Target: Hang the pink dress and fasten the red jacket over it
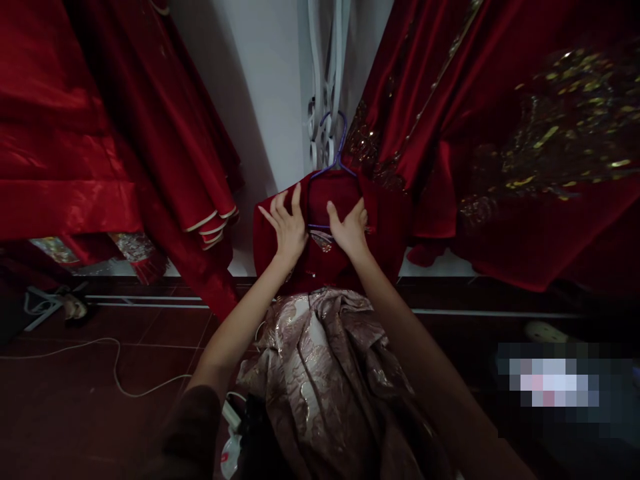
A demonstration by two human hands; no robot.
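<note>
Left hand (289,228): fingers spread, laid on left shoulder of red top (327,270), centre frame. Right hand (350,230): thumb extended, fingers bent at the neckline's right edge; cannot tell whether pinching cloth. Top sits on purple hanger (343,150), upper centre. Below, lower centre: patterned cloth (313,363). Red garments hang upper left (100,147) and upper right. Cable (117,363) on floor (75,413), lower left.

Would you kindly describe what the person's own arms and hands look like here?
The left hand and right hand are bare, without gloves. A dark brownish sleeve ends above the left forearm, which is uncovered; the right forearm is uncovered too, with no sleeve in view.
</note>
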